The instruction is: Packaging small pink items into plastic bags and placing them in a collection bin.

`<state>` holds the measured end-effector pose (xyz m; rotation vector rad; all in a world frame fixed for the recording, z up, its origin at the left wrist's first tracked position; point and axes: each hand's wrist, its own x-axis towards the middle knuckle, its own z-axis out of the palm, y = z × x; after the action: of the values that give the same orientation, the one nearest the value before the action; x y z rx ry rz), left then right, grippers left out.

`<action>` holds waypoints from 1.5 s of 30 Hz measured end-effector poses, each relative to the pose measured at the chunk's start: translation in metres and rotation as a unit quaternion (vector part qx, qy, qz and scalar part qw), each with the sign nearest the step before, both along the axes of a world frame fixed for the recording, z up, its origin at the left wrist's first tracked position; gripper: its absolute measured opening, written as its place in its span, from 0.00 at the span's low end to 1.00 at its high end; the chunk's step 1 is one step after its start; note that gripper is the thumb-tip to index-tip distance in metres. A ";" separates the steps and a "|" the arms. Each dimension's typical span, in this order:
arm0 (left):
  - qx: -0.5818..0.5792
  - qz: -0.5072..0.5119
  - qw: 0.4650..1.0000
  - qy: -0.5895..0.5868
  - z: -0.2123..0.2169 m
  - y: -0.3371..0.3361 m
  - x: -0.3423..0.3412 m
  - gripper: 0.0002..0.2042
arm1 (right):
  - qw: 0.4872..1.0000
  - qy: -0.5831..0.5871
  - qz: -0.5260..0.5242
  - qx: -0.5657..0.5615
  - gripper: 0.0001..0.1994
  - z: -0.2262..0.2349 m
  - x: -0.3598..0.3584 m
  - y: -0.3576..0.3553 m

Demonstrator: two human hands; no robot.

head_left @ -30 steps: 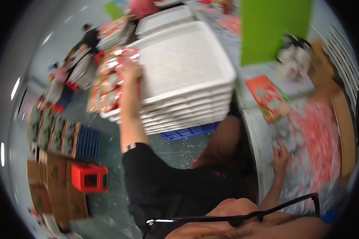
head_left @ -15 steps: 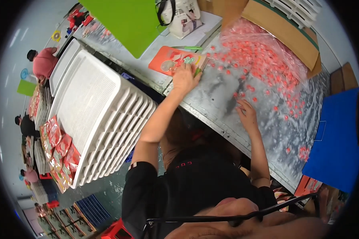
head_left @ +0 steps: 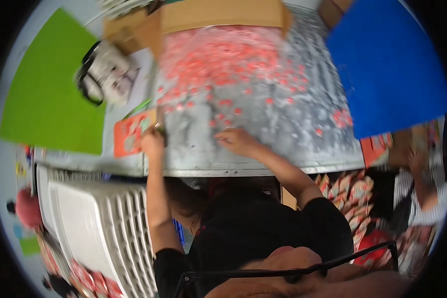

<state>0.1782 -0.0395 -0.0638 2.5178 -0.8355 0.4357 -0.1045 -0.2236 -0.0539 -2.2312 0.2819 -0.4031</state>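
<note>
My left hand lies on the right end of a stack of orange printed pouches, its fingers bent over the edge and closed on a pouch; motion blurs the fingertips. My right hand is low over the grey metal table, just short of a few loose red pieces. Its fingers stretch to the left, a little apart, with nothing seen in them. Beyond it spreads a heap of small red wrapped pieces, probably candies, partly under clear plastic. A green slim tool rests behind the pouches.
A cardboard box stands behind the heap. At the left are a white bag and a green board; a blue board stands right. Stacked white trays are beside my left arm. Another person's arm shows far right.
My view has swung to the right, so the table lies level. My left hand stays at the pouches, its fingers more bent. My right hand now points left beside the loose pieces.
</note>
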 end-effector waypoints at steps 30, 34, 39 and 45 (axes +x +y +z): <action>-0.386 -0.097 0.737 0.547 0.035 0.005 -0.140 0.05 | 0.911 -0.251 0.045 -0.325 0.12 0.022 0.009 0.056; -0.258 -0.210 0.892 0.305 0.064 -0.001 -0.166 0.05 | 0.943 -0.267 0.123 -0.159 0.13 0.034 0.005 0.058; -0.171 -0.271 0.931 0.172 0.100 -0.003 -0.184 0.05 | 0.956 0.131 0.263 0.024 0.20 0.062 0.012 0.058; -0.078 -0.298 0.940 0.145 0.099 0.008 -0.176 0.09 | 0.952 0.087 0.292 -0.039 0.21 0.059 0.018 0.057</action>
<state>0.0022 -0.0319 0.0348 1.9809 -1.3096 -0.0698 -0.0870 -0.1666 0.0052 -2.2999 -0.3101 0.1039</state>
